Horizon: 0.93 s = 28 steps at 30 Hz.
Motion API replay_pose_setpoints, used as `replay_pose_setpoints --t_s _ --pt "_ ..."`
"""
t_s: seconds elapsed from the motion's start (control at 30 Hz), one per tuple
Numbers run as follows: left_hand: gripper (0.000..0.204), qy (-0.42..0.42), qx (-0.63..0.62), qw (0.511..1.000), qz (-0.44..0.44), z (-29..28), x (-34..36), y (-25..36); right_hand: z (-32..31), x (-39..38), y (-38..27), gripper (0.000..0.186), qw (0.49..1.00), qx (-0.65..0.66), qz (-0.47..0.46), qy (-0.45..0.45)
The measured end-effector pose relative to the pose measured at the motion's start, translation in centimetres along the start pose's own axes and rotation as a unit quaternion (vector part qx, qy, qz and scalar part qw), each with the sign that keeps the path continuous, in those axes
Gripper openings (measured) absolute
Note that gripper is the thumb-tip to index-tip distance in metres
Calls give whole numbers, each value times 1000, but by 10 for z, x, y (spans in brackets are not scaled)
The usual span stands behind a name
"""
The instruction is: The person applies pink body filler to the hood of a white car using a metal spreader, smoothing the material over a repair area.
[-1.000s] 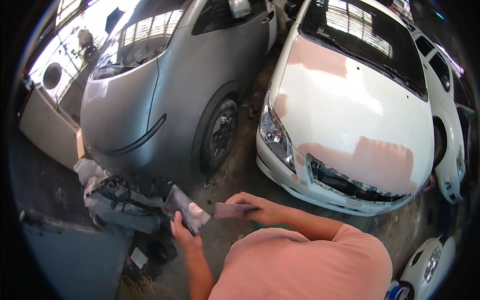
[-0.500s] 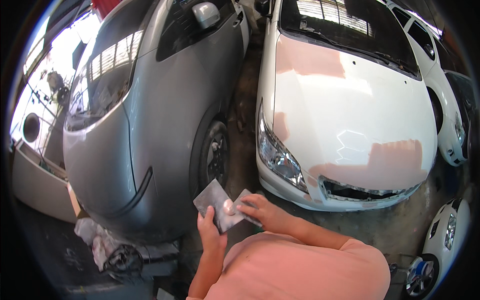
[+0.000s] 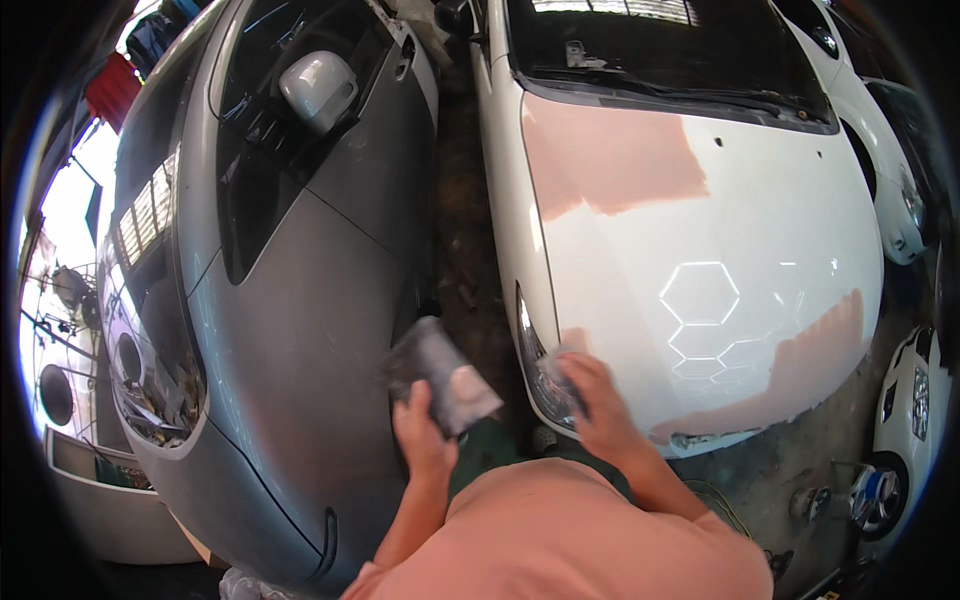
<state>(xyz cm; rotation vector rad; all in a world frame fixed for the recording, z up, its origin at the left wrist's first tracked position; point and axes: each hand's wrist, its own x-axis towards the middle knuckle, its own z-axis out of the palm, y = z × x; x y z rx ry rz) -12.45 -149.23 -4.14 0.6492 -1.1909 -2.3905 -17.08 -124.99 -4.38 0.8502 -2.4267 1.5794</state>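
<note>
In my left hand [image 3: 425,435] is a flat, square grey board [image 3: 432,358], tilted, with its thumb lying on the face. A small lump of pinkish putty [image 3: 468,385] sits on the board towards its right side. My right hand [image 3: 602,408] grips a small flat plate, seemingly a putty spreader [image 3: 566,384], blurred by motion and partly covered by the fingers. That hand is apart from the board, in front of the white car's headlight [image 3: 540,370]. Pink patches cover parts of the white hood [image 3: 625,260], one large patch [image 3: 615,155] near the windshield and another [image 3: 770,395] along the front edge.
A grey car [image 3: 300,360] stands close on my left, its mirror [image 3: 318,90] jutting out. A narrow gap [image 3: 468,230] runs between the two cars. At the right are another white car [image 3: 905,400] and a wheel [image 3: 880,495]. Cables [image 3: 725,505] lie on the floor.
My right hand has drawn the spreader off the board and moved right, towards the white car. The view has shifted closer to both cars. My left hand still holds the board.
</note>
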Motion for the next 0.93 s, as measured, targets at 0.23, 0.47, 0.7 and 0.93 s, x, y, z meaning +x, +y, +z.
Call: replay_pose_setpoints --t_s 0.23,0.47,0.7,0.93 --pt "33 -230 39 943 -237 87 127 -51 -22 32 31 53 915 -195 180 304" --pt "31 -330 29 929 -163 151 287 -59 37 160 46 59 877 -307 230 290" --pt "31 -371 -31 928 21 190 328 -32 46 265 37 47 866 -459 108 168" --pt "44 -485 7 867 116 177 299 -39 50 234 34 49 869 -441 79 212"
